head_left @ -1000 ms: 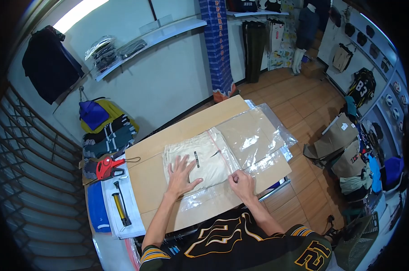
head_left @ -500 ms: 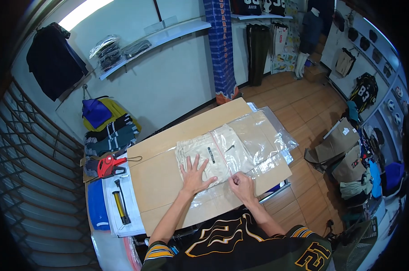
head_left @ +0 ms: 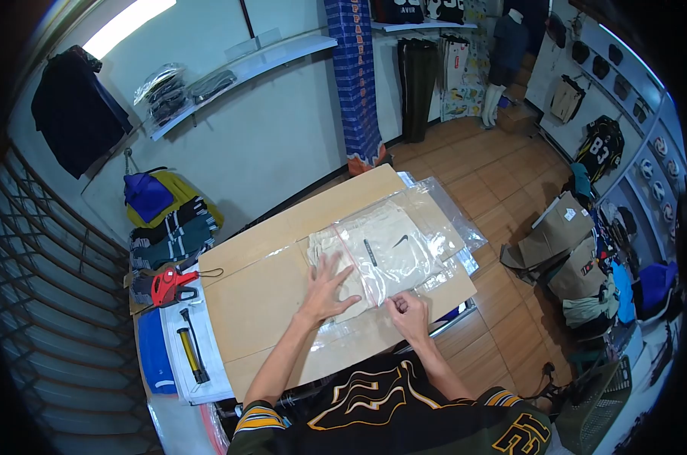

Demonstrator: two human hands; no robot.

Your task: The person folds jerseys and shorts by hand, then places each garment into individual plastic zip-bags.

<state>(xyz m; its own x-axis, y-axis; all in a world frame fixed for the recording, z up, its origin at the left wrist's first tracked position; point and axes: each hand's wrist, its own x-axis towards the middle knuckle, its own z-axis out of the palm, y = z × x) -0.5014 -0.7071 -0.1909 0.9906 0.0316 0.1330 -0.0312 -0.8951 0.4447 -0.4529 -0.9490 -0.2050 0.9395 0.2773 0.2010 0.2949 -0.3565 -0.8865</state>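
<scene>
A cream folded garment [head_left: 330, 244] with a gathered edge lies on the cardboard sheet [head_left: 260, 296], mostly inside a clear plastic bag [head_left: 427, 208]. The bag's red-lined opening crosses the garment near its gathered end. Through the plastic show a dark label strip and a black swoosh mark. My left hand [head_left: 327, 292] rests over the uncovered end of the garment, fingers spread and holding nothing. At the front corner of the bag's opening, my right hand [head_left: 409, 315] is closed in a pinch on the plastic edge.
A red tape dispenser [head_left: 173, 288] and a yellow-and-black hand pump [head_left: 192, 355] lie on the left of the table. Blue packages [head_left: 155, 353] sit beside them. Cartons and clothes [head_left: 555, 235] are heaped on the right; a metal lattice gate [head_left: 48, 303] stands on the left.
The garment has slid right, deeper into the bag; the label strip has passed inside the red-lined opening. My right hand keeps its pinch. The camera view has shifted slightly.
</scene>
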